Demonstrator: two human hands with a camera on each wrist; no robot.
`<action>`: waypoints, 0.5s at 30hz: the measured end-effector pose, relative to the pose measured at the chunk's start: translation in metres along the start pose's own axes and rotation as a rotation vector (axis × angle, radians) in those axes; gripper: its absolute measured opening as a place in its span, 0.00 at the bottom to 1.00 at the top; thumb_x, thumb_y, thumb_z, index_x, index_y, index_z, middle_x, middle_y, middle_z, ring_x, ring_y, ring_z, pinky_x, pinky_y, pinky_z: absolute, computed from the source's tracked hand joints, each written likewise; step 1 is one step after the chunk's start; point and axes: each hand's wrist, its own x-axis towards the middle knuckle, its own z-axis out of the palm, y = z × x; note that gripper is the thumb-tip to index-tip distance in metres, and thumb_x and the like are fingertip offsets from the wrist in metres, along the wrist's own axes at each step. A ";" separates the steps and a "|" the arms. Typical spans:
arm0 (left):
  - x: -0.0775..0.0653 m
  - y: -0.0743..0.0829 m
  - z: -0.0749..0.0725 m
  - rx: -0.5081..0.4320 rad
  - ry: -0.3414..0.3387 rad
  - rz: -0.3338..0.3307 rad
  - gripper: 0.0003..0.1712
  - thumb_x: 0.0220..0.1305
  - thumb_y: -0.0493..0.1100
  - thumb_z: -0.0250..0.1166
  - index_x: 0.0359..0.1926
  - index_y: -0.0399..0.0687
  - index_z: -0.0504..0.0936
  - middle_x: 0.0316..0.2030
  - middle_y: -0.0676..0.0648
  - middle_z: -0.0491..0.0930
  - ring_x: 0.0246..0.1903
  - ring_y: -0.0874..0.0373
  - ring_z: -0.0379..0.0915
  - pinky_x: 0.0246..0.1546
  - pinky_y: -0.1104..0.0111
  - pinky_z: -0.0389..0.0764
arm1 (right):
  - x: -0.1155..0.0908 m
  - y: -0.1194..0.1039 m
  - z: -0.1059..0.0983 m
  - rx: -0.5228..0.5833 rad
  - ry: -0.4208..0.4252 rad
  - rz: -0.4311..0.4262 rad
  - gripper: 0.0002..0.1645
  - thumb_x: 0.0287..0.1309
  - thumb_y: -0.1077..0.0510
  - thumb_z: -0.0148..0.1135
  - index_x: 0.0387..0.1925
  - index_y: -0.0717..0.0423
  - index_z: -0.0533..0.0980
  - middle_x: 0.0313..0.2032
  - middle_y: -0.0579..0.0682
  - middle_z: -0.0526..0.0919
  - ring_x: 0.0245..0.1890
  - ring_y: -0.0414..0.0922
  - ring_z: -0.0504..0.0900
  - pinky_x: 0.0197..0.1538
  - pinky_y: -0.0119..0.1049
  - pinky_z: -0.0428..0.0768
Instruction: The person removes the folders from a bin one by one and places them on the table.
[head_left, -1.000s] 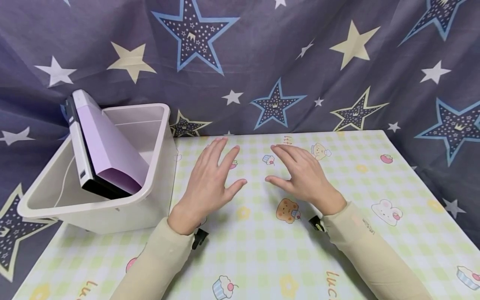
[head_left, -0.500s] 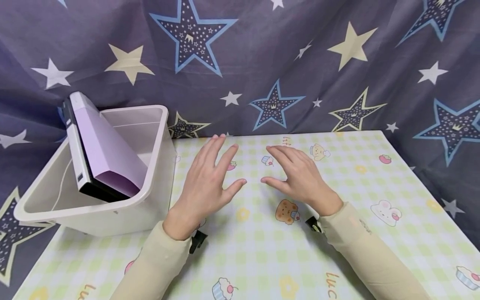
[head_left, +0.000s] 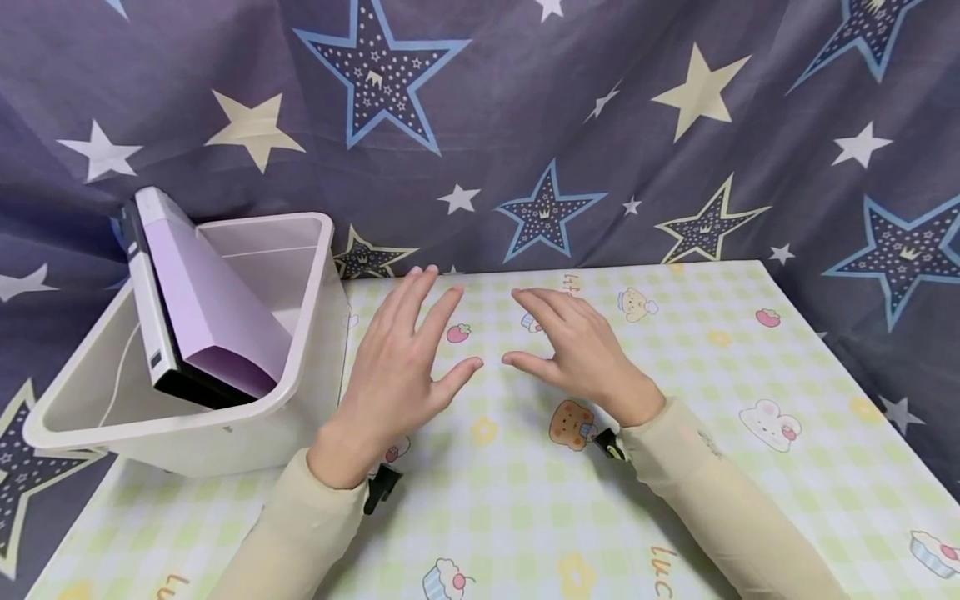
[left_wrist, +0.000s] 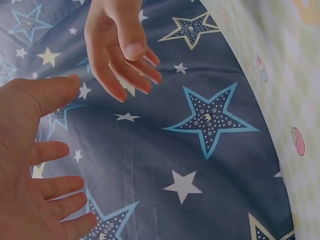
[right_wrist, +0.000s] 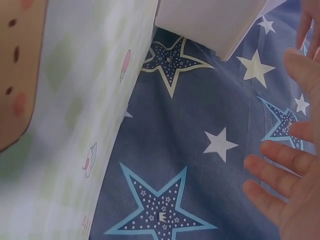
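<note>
Left hand [head_left: 390,367], in the head view, is wide open above the green-and-white checked tablecloth [head_left: 517,500], fingers extended, thumb spread, holding nothing. Right hand [head_left: 581,354] faces it, also empty, fingers loosely extended. Compared with 1 second ago, the 2 hands have shifted leftward and their thumb tips are closer together, though apart. Near the left hand, on its left, stands the off-white plastic bin [head_left: 225,450]; the lilac box-shaped file [head_left: 206,283] and the black-and-white binder [head_left: 150,308] lean inside it, as before. The file's long axis slopes from its raised end at the bin's back-left rim down to its lower end by the front-right rim; the binder lies alongside, roughly parallel.

From the left wrist, the left palm shows, digits apart, with the right hand beyond.

From the right wrist, the right hand's fingers are loosely spread; the bin's pale corner shows at the top.
</note>
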 end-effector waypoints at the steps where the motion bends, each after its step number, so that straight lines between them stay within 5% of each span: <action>1: 0.000 0.000 -0.001 0.001 0.003 0.002 0.43 0.51 0.56 0.70 0.63 0.38 0.69 0.65 0.31 0.61 0.68 0.40 0.52 0.68 0.54 0.51 | 0.001 -0.001 0.001 0.001 -0.003 0.002 0.46 0.50 0.36 0.67 0.65 0.56 0.67 0.57 0.54 0.75 0.56 0.51 0.75 0.60 0.46 0.69; 15: 0.001 -0.009 -0.021 -0.009 0.034 0.021 0.43 0.50 0.54 0.71 0.63 0.38 0.68 0.65 0.31 0.61 0.68 0.38 0.52 0.66 0.49 0.55 | 0.018 -0.009 0.011 0.032 -0.027 0.007 0.46 0.50 0.35 0.66 0.65 0.54 0.67 0.56 0.52 0.75 0.55 0.49 0.76 0.56 0.45 0.73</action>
